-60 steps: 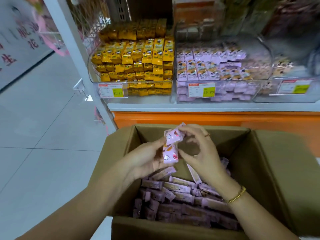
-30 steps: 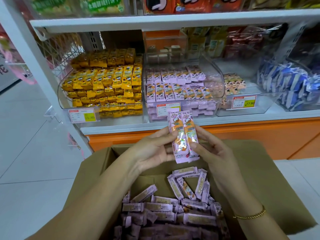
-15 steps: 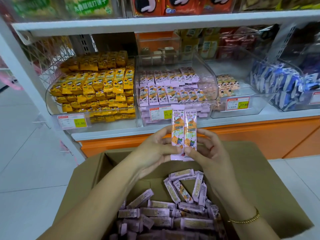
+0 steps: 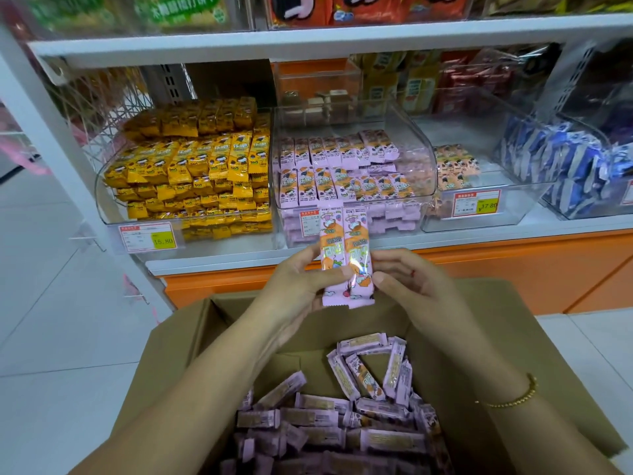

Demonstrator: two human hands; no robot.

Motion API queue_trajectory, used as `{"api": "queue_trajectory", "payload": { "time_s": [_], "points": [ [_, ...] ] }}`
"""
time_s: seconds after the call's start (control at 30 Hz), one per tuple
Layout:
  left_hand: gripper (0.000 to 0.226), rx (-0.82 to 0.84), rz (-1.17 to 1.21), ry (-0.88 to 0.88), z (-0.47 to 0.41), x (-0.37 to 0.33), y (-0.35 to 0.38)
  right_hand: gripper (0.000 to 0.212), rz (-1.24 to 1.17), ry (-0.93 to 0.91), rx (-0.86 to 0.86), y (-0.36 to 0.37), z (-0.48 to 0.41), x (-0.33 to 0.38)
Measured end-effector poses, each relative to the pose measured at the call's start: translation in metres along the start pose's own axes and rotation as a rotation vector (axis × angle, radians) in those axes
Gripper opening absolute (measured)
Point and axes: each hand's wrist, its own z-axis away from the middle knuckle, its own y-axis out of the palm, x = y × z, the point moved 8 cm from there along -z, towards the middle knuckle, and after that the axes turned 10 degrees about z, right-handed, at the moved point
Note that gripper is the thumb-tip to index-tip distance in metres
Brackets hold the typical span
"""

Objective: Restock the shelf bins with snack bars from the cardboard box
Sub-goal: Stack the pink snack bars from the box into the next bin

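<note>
Since they likely go in aligned, left hand [image 4: 298, 286] and right hand [image 4: 411, 289] pinch two snack bars [image 4: 346, 248] side by side; their bin [image 4: 419, 166] lies ahead.

Middle bin [image 4: 424, 162] open-topped; shelf [image 4: 308, 41] overhead

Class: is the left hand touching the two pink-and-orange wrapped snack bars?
Touching. Head view: the left hand pinches the two pink-and-orange wrapped snack bars, thumb across the front.

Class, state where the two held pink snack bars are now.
Centre of the head view: the pink snack bars stand upright, pinched between left hand and right hand, above the cardboard box, before the middle bin.
</note>
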Motion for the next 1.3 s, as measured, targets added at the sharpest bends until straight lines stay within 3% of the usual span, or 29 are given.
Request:
{"api": "queue_trajectory", "payload": {
  "time_s": [0.1, 0.27, 0.37, 0.47, 0.57, 0.67, 0.73, 0.8, 0.87, 1.0, 1.17, 1.3],
  "points": [
    [0.035, -0.005, -0.075, 0.022, -0.002, -0.010, -0.002, 0.030, 0.297, -0.091, 0.020, -0.011, -0.014, 0.015],
    [0.030, 0.056, -0.210, 0.024, -0.005, -0.019, 0.002, 0.063, 0.946, -0.568, 0.006, -0.016, -0.035, 0.067],
    [0.038, 0.143, -0.467, 0.043, -0.004, -0.022, 0.007, 0.077, 1.262, -0.772, 0.082, -0.008, -0.044, 0.079],
    [0.037, 0.165, -0.612, 0.067, -0.004, -0.026, 0.008, 0.073, 1.393, -0.921, 0.274, 0.007, -0.045, 0.074],
    [0.040, 0.175, -0.675, 0.075, -0.003, -0.029, 0.008, 0.064, 1.383, -0.994, 0.350, 0.014, -0.042, 0.077],
    [0.042, 0.184, -0.684, 0.101, -0.003, -0.037, 0.010, 0.059, 1.397, -0.892, 0.414, 0.014, -0.053, 0.073],
    [0.031, 0.113, -0.607, 0.168, -0.004, -0.053, 0.004, 0.059, 1.409, -0.731, 0.364, 0.004, -0.069, 0.069],
    [0.018, -0.084, -0.572, 0.284, -0.007, -0.075, -0.015, 0.059, 1.354, -0.564, 0.230, -0.015, -0.087, 0.070],
    [0.023, -0.267, -0.593, 0.380, -0.007, -0.092, -0.037, 0.060, 1.322, -0.422, 0.062, -0.036, -0.103, 0.071],
    [0.041, -0.343, -0.877, 0.415, -0.014, -0.094, -0.050, 0.062, 1.357, -0.047, -0.147, -0.068, -0.135, 0.053],
    [0.045, -0.384, -0.991, 0.436, -0.020, -0.090, -0.052, 0.051, 1.328, 0.245, -0.043, -0.069, -0.162, 0.034],
    [0.047, -0.364, -1.027, 0.454, -0.020, -0.089, -0.054, 0.058, 1.247, 0.393, 0.086, -0.052, -0.174, 0.024]
  ]
}}
